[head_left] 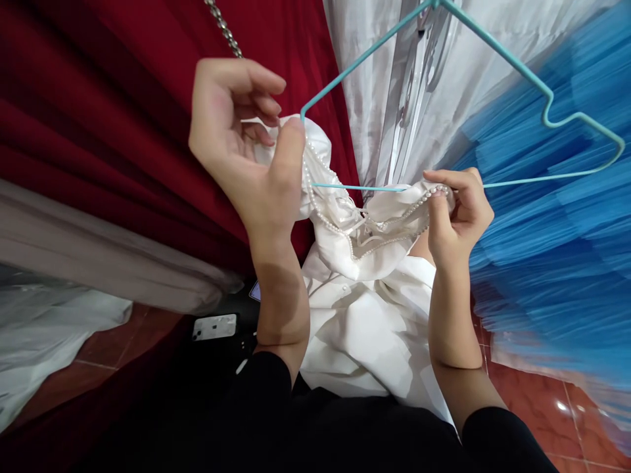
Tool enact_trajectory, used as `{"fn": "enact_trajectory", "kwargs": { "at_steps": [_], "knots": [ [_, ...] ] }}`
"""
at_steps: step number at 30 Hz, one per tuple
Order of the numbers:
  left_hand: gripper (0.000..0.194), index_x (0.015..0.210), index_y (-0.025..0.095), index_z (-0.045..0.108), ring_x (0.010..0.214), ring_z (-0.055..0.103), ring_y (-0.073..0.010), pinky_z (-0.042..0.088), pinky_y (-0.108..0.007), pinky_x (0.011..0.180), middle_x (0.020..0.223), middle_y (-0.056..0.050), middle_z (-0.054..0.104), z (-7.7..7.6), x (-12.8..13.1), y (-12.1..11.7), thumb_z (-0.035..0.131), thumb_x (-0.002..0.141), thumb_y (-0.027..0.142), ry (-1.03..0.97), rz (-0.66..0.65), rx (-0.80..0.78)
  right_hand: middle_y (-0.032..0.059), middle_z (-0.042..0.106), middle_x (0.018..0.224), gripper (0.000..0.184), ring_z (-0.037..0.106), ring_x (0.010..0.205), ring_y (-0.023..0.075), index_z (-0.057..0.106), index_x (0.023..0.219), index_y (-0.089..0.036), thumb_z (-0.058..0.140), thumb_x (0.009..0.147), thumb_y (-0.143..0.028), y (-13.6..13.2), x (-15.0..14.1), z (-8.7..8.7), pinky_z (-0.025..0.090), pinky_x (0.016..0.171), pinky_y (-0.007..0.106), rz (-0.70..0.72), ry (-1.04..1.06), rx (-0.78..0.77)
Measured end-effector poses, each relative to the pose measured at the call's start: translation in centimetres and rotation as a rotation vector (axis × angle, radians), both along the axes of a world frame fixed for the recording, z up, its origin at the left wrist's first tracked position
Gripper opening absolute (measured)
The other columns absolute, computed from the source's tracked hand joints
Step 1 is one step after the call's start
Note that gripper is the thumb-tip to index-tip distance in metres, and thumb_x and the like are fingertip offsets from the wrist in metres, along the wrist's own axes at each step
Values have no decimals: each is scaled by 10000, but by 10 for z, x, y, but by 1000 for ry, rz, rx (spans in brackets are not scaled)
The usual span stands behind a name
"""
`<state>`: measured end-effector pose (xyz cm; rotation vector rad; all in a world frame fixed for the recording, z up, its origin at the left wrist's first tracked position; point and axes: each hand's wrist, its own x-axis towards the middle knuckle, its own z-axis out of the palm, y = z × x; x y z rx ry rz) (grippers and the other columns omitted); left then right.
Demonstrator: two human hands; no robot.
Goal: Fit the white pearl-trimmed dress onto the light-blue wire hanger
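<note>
A white dress [365, 315] with pearl-beaded edging hangs down over my lap. Above it is a light-blue hanger [365, 66], its left corner inside the dress's shoulder part and its right end bare. My left hand [251, 138] is at that left corner, the thumb pressed against the hanger and white fabric, the other fingers curled. Fabric behind the thumb is partly hidden. Lower right, my right hand [458, 210] pinches the pearl-trimmed edge of the dress between thumb and fingers, close to the hanger's bottom bar.
Dark red fabric [123, 85] hangs at the left, blue tulle [552, 263] at the right, and white cloth [365, 79] behind the hanger. A phone [215, 327] lies on a black surface at lower left. Reddish floor tiles [537, 407] show below, and a chain [224, 29] hangs at the top.
</note>
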<state>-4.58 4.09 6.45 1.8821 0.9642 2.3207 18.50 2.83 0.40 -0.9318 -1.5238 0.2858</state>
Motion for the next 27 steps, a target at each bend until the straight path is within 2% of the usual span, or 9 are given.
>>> {"fn": "enact_trajectory", "kwargs": {
  "at_steps": [2,4,8,11,14,17,20,23,27],
  "knots": [
    [140,924,89,696,737,541,-104,421,-230,688,837,-16,585,-11,8,-12,658,830,-8,-65,-32,29,70,666,880,207,605,845,226,752,1033,-282,566,966,-343,0,1,0,525,812,455,3,-4,-6],
    [31,898,136,720,693,549,-123,433,-268,668,810,-22,605,-29,19,-26,692,885,138,-142,-91,-61,71,664,889,200,602,851,227,752,1029,-285,570,964,-334,-1,1,0,519,817,452,19,9,-11],
    [140,867,172,717,652,625,-138,495,-263,604,745,-18,652,-77,48,-44,650,947,267,-141,-324,-444,77,661,903,188,594,862,230,751,1021,-278,578,962,-323,-4,-1,3,506,828,446,35,26,-41],
    [222,1011,179,706,864,706,-176,565,-270,718,938,-66,725,-97,65,-41,617,972,379,-284,-445,-681,86,657,920,195,593,890,241,746,1023,-270,576,962,-344,-6,-2,5,505,856,451,25,16,-94],
    [328,1173,209,632,1143,693,-224,553,-356,990,1214,-103,709,-90,74,-32,570,986,471,-539,-636,-604,83,652,920,186,593,895,237,744,1019,-278,583,961,-351,-7,-2,7,508,877,448,29,22,-94],
    [241,1054,215,594,1183,681,-219,509,-380,1080,1085,-66,702,-75,79,-28,520,1013,441,-694,-802,-481,82,652,926,170,606,938,236,742,1007,-286,591,958,-346,-8,-3,4,520,915,451,4,8,-60],
    [232,880,218,497,976,710,-177,538,-364,1020,794,7,567,-68,86,-32,523,1020,401,-737,-773,-406,79,653,1042,172,622,1066,246,733,1012,-291,572,958,-319,-10,-3,-12,531,968,478,-43,-45,-1],
    [272,846,221,442,875,680,-162,552,-369,984,743,22,483,-67,87,-35,517,1019,417,-699,-716,-375,63,563,1255,151,615,1109,234,728,967,-277,582,934,-294,-7,3,-33,546,896,470,-164,-39,151],
    [267,834,223,427,810,648,-155,566,-378,972,716,24,450,-64,76,-33,530,1010,395,-682,-720,-346,59,561,997,79,603,973,197,707,909,-222,644,880,-259,9,33,-42,521,824,405,-411,130,268]
  ]
}}
